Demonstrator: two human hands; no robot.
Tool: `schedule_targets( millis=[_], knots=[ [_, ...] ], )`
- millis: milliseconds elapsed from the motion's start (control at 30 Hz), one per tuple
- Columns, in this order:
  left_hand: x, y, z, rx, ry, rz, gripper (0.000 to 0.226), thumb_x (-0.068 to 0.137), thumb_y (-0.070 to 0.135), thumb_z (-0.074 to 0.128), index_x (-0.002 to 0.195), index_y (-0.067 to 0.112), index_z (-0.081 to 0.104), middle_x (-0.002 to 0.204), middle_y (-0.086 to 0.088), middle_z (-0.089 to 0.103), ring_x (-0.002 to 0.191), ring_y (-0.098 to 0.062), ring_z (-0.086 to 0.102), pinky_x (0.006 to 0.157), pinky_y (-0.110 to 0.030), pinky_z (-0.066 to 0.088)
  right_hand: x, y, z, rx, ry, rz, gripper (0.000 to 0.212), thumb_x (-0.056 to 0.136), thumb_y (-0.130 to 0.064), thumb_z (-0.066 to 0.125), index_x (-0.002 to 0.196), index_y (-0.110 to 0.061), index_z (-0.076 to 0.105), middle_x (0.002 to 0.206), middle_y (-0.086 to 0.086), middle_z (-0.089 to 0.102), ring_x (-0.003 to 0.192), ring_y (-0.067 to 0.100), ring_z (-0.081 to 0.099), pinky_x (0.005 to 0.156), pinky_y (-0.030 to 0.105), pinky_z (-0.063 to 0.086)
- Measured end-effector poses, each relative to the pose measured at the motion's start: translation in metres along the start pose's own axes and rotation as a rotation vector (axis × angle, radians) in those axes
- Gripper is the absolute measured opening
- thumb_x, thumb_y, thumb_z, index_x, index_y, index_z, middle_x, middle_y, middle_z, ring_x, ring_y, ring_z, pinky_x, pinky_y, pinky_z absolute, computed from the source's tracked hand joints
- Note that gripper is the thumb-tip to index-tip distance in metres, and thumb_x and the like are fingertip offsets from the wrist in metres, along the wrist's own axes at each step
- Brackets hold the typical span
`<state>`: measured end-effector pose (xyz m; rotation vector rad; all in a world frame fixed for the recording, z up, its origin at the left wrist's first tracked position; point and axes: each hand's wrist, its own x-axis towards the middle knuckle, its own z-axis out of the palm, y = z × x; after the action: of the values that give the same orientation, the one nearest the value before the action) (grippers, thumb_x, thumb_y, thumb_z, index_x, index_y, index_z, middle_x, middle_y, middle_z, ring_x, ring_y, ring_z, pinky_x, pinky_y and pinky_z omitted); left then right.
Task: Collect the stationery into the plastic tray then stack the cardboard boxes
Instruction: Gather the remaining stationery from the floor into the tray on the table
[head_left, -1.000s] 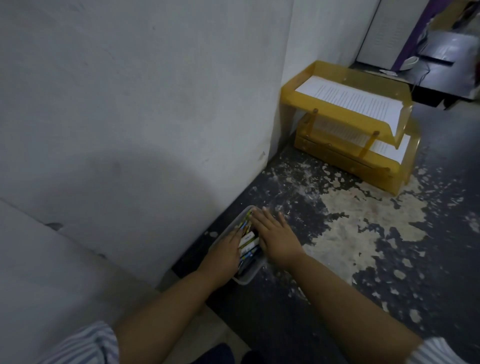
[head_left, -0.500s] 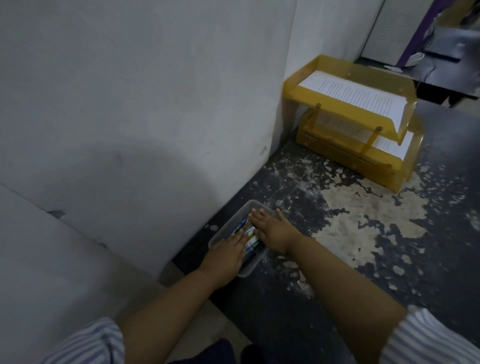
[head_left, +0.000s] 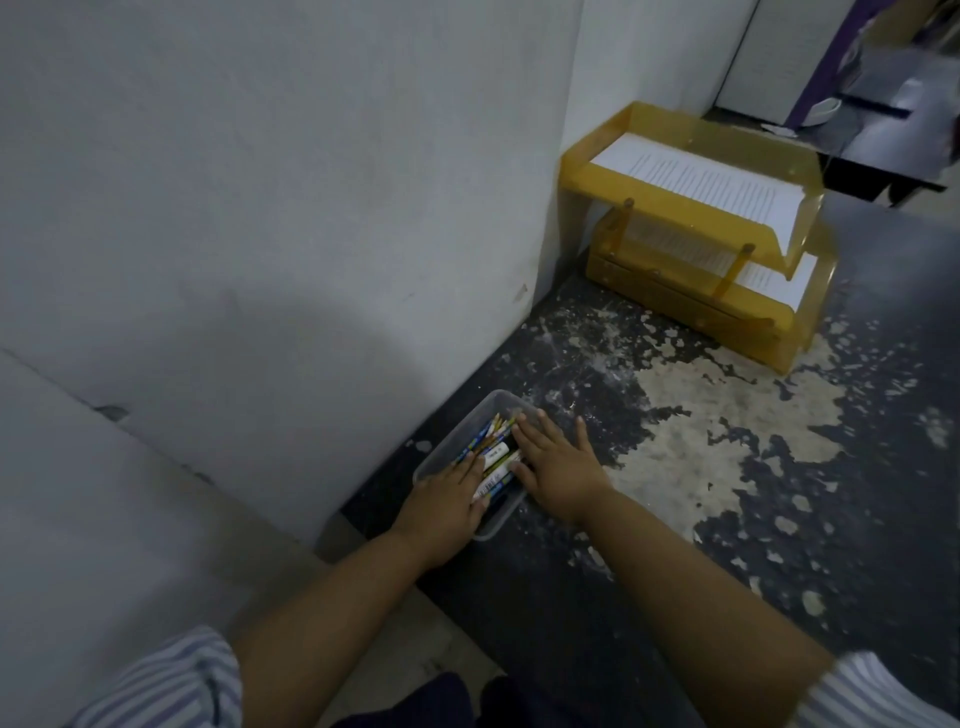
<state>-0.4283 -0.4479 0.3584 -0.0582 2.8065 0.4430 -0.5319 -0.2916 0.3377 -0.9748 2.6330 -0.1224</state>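
Observation:
A small clear plastic tray (head_left: 457, 437) sits on the dark worn table near the white wall. It is full of pens and pencils (head_left: 492, 450) lying lengthwise. My left hand (head_left: 448, 496) lies flat over the tray's near left part, fingers straight on the stationery. My right hand (head_left: 556, 460) rests spread along the tray's right rim, fingers straight, its thumb at the pens. No cardboard boxes are in view.
A yellow two-tier paper tray (head_left: 696, 234) with printed sheets stands at the back by the wall corner. The dark tabletop (head_left: 727, 493) has pale worn patches. The white wall (head_left: 260, 234) runs close along the left.
The view has shifted slightly. My right hand has spread flatter beside the tray, and my left hand stays on the stationery.

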Motion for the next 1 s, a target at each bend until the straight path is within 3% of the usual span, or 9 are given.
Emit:
schedule_targets(
  millis=[100, 300, 600, 800, 1000],
  knots=[
    [0.0, 0.001, -0.005, -0.068, 0.005, -0.01, 0.055, 0.099, 0.033, 0.035, 0.149, 0.015, 0.021, 0.155, -0.004, 0.029, 0.14, -0.018, 0.031, 0.111, -0.03, 0.028, -0.001, 0.0, -0.006, 0.054, -0.012, 0.009, 0.056, 0.1, -0.046, 0.019, 0.15, -0.022, 0.008, 0.159, -0.01, -0.001, 0.146, 0.011, -0.011, 0.108, 0.053, -0.022],
    [-0.003, 0.006, -0.01, -0.142, 0.068, 0.063, 0.051, 0.099, 0.03, 0.037, 0.147, 0.015, 0.027, 0.153, -0.002, 0.03, 0.14, -0.018, 0.03, 0.114, -0.03, 0.027, -0.034, -0.005, 0.0, 0.236, 0.254, 0.132, 0.052, 0.1, -0.039, 0.028, 0.149, -0.027, 0.016, 0.159, -0.009, 0.008, 0.146, 0.009, -0.007, 0.115, 0.051, -0.012],
    [-0.008, 0.05, -0.011, -0.085, 0.052, 0.477, 0.049, 0.099, 0.033, 0.039, 0.145, 0.016, 0.035, 0.157, 0.0, 0.022, 0.145, -0.015, 0.017, 0.116, -0.028, 0.018, -0.12, -0.017, 0.029, 0.369, 0.527, 0.443, 0.05, 0.1, -0.032, 0.033, 0.148, -0.025, 0.02, 0.159, -0.005, 0.008, 0.139, 0.004, -0.015, 0.118, 0.039, -0.004],
    [-0.032, 0.112, 0.014, -0.015, -0.095, 0.721, 0.05, 0.1, 0.036, 0.035, 0.147, 0.02, 0.03, 0.158, 0.001, 0.019, 0.146, -0.016, 0.016, 0.118, -0.036, 0.022, -0.214, -0.033, 0.065, 0.405, 0.632, 0.738, 0.049, 0.1, -0.032, 0.036, 0.147, -0.025, 0.024, 0.159, -0.005, 0.012, 0.146, 0.011, -0.005, 0.118, 0.04, -0.002],
    [-0.079, 0.183, 0.058, 0.126, -0.229, 0.968, 0.051, 0.099, 0.041, 0.035, 0.145, 0.02, 0.033, 0.156, 0.001, 0.025, 0.144, -0.015, 0.022, 0.116, -0.033, 0.024, -0.321, -0.054, 0.104, 0.406, 0.689, 1.061, 0.051, 0.099, -0.034, 0.036, 0.147, -0.025, 0.023, 0.158, -0.005, 0.014, 0.147, 0.014, -0.003, 0.118, 0.042, 0.0]
  ],
)
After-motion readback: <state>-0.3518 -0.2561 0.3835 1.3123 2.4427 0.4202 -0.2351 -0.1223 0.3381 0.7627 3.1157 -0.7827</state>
